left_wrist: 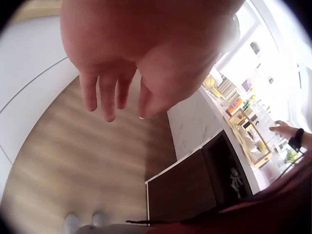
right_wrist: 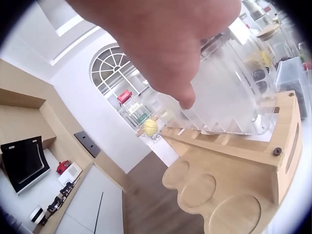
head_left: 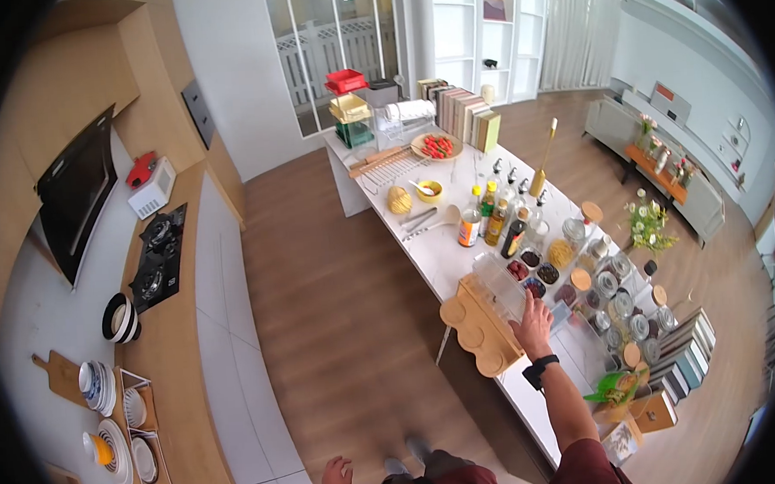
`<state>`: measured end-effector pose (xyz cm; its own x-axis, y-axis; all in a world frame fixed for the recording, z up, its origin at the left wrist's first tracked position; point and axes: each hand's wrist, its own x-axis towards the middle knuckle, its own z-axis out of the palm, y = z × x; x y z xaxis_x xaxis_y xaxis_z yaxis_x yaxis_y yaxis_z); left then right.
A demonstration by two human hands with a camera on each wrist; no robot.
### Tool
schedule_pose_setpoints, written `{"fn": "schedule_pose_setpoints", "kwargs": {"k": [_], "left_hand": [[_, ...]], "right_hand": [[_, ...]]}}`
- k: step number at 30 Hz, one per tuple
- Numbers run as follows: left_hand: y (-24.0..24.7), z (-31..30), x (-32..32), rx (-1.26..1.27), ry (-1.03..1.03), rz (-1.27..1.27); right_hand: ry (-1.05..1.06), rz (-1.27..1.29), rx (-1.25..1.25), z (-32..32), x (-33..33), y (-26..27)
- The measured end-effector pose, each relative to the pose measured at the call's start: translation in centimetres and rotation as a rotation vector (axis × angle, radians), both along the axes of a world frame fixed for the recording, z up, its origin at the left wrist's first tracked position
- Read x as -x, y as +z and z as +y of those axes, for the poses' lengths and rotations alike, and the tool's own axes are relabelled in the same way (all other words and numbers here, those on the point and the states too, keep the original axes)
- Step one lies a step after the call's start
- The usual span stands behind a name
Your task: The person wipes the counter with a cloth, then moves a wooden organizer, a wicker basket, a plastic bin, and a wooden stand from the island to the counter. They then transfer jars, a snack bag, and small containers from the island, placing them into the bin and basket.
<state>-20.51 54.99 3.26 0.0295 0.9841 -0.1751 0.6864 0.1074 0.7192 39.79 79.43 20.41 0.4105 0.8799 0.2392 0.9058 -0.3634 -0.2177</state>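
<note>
My right hand [head_left: 533, 324] reaches over a clear plastic organizer on the white counter, its fingertips at a compartment of dark pieces [head_left: 535, 285]. Thumb and index finger stand apart, with nothing visible between them. In the right wrist view, the thumb [right_wrist: 184, 97] points down in front of the raised clear lid [right_wrist: 224, 92]; the other fingers are hidden. A wooden rack [head_left: 475, 325] with round recesses stands at the counter's near edge, just left of this hand. My left hand [head_left: 336, 481] hangs beside my body, fingers loose, holding nothing.
Glass jars [head_left: 621, 304] crowd the counter right of the organizer. Bottles [head_left: 494, 226] stand beyond it, then a yellow bowl [head_left: 429, 190] and a plate of red food [head_left: 436, 146]. Across the wooden floor [head_left: 337, 288] runs another counter with a stove [head_left: 158, 254].
</note>
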Motion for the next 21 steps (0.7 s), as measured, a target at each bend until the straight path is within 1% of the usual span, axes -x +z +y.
{"fn": "schedule_pose_setpoints", "kwargs": {"k": [1,3,5,6,7,8,10,11,12,13,14,15,16,17,18,19,20,21], "left_hand": [[0.4,0.6,-0.4,-0.013,0.017,-0.005],[1.5,1.8,-1.2,-0.013,-0.021,0.021],[2.7,1.7,-2.1,-0.065,0.057,0.029],[3.0,2.6,-2.4,-0.093,0.102,0.045],[1.6,3.7,-1.9,-0.095,0.059,-0.017],[1.8,4.9,-2.5,-0.128,0.084,-0.026],[2.5,5.6,-3.6,-0.231,0.12,-0.185],[5.0,6.1,-4.3,-0.249,0.133,-0.191],[10.8,7.1,-5.4,-0.368,0.063,-0.046],[15.2,7.8,-6.2,-0.482,-0.008,0.104],[17.3,8.4,-6.7,-0.492,0.003,0.105],[19.0,9.1,-7.0,-0.529,-0.019,0.185],[19.9,9.3,-7.1,-0.566,-0.042,0.267],[20.5,8.9,-7.1,-0.576,-0.036,0.268],[21.0,8.4,-6.9,-0.524,-0.041,0.355],[21.6,7.9,-6.7,-0.469,-0.039,0.443],[21.6,7.0,-6.2,-0.473,-0.017,0.447],[21.0,5.8,-5.6,-0.424,0.03,0.5]], "right_hand": [[0.004,-0.022,-0.007,-0.2,0.0,0.2],[0.039,-0.062,-0.046,-0.2,0.0,0.8],[0.118,-0.1,-0.142,-0.2,0.6,1.3],[0.161,-0.1,-0.162,0.0,1.1,1.9],[0.229,-0.079,-0.159,0.2,1.9,3.1],[0.29,-0.078,-0.147,0.4,2.8,3.9],[0.493,-0.151,-0.183,0.9,5.5,5.6],[0.6,-0.134,-0.181,1.3,7.2,5.9],[0.672,-0.153,-0.121,1.0,9.8,7.4],[0.873,-0.119,-0.239,1.2,11.9,7.9],[0.97,-0.086,-0.232,0.9,14.4,8.1],[1.087,-0.038,-0.262,1.3,16.9,6.9],[1.154,-0.092,-0.256,1.4,19.3,4.6],[1.283,-0.034,-0.234,1.0,21.5,3.5],[1.37,-0.002,-0.247,0.5,24.3,1.5],[1.455,0.044,-0.172,-0.9,26.8,1.7],[1.524,0.029,-0.198,-2.2,29.3,1.7],[1.597,0.014,-0.222,-3.4,31.7,1.4]]}}
